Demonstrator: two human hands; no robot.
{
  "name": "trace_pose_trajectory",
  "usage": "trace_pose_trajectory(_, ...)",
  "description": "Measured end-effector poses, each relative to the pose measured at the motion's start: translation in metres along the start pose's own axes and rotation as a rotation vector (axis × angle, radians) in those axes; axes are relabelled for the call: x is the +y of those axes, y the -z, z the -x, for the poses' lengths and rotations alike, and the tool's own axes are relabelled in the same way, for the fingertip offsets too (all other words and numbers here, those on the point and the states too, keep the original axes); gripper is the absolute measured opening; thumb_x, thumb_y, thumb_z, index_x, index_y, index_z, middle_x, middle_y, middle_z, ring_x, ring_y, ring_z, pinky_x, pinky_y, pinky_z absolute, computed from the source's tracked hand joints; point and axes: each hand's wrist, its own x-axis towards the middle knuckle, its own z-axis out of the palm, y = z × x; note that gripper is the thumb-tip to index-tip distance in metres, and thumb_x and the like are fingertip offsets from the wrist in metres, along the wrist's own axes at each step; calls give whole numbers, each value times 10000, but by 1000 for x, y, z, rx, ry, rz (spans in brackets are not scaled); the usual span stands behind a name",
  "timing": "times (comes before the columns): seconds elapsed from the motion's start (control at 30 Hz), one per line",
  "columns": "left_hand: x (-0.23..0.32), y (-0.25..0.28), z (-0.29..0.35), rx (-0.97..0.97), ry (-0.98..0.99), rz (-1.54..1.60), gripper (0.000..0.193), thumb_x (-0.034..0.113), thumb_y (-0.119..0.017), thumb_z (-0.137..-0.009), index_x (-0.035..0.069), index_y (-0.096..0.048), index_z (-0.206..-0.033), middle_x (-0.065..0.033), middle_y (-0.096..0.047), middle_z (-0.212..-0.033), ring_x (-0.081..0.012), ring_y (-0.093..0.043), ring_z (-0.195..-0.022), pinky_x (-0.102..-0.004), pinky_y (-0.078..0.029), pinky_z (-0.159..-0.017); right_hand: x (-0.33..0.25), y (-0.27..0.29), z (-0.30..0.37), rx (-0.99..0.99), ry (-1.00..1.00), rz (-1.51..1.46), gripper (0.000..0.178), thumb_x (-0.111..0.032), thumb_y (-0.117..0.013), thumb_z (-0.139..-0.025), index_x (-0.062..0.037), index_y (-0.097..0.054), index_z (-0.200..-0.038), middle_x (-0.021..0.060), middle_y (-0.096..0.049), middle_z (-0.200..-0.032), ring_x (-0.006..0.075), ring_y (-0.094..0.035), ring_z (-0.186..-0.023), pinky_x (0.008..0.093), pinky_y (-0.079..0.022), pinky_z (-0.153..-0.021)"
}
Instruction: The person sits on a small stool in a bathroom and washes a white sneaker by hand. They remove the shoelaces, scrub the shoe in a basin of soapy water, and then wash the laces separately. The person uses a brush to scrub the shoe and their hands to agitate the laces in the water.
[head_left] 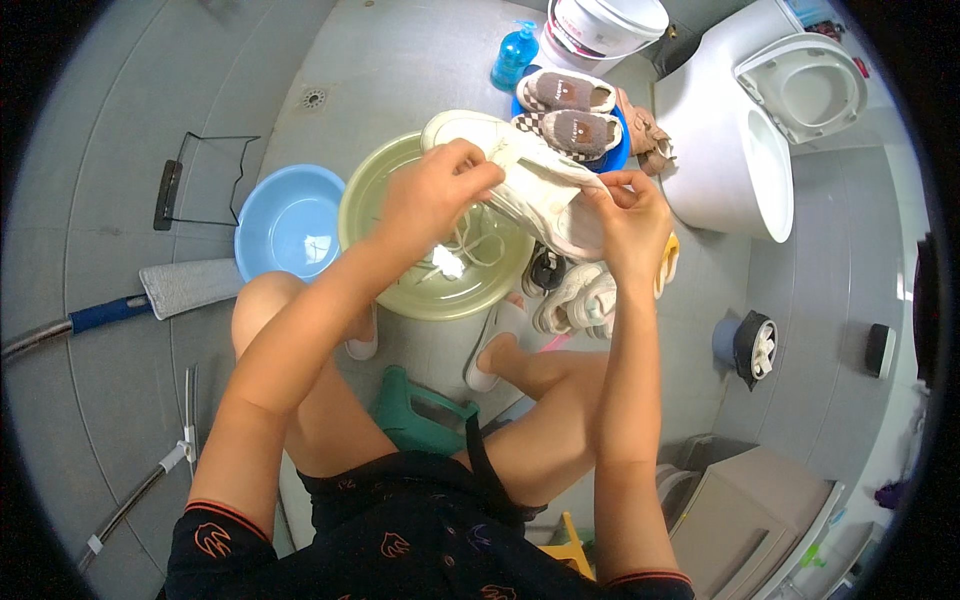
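A white sneaker [545,190] is held tilted over the right side of a light-green basin [352,260], toe to the upper left. With fingers pinched together, my left hand [432,195] is at the shoe's front, by the lace area; its fingertips are partly hidden. My right hand [632,220] grips the collar at the heel end between thumb and fingers. White shoelaces [487,248] lie in water in the basin, below the shoe.
Left stands a blue basin [292,215] beside a flat mop [190,287]. Checkered slippers [570,92], a blue pump bottle [515,55] and a white bucket [600,30] stand beyond. More white sneakers [570,300] lie right of the basin, near the toilet [715,130]. A green stool [410,415] is between my legs.
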Motion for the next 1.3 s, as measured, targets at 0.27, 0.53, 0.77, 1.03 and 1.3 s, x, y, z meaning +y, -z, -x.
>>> trace_pose_trajectory(0.27, -21, 9, -10, -5, -172, -237, 138, 153, -747, -650, 122, -694, -772, 26, -668, -759, -158, -646, -674, -280, -479, -527, -6, -2, 4, -51, 2, 145, 162, -129, -754, -745, -45, -676, -860, 120, -724, -814, 166, -699, -734, 286, -516, -662)
trace_pose_trajectory(0.53, -22, 4, -9, 79, -203, -97, 101, 142, -739, -662, 109, -681, -738, 18, -676, -763, -139, -642, -644, -267, -480, -518, -3, -1, 2, -52, -47, 130, 164, -133, -756, -739, -48, -675, -854, 113, -726, -826, 173, -701, -738, 289, -514, -665)
trace_pose_trajectory(0.77, -24, 9, -5, -135, -190, -91, 97, 90, -698, -704, 131, -632, -761, 30, -636, -778, -142, -615, -640, -269, -472, -502, -6, -1, 4, -68, -23, 134, 166, -132, -757, -737, -48, -677, -856, 114, -726, -832, 166, -697, -725, 288, -513, -662)
trace_pose_trajectory(1.03, -19, 2, -4, -284, -157, -127, 111, 76, -642, -752, 109, -569, -828, -10, -575, -851, -183, -596, -757, -315, -484, -615, -2, -3, 5, -80, -14, 230, 151, -138, -738, -748, -52, -677, -856, 111, -723, -816, 183, -696, -715, 292, -513, -656)
trace_pose_trajectory(1.3, -22, 2, -2, -175, -26, 201, 111, 34, -625, -803, 47, -539, -872, -65, -541, -852, -223, -544, -766, -330, -455, -666, 7, -1, -2, -64, 27, 165, 167, -139, -755, -749, -39, -674, -855, 125, -722, -805, 174, -696, -716, 288, -517, -658)
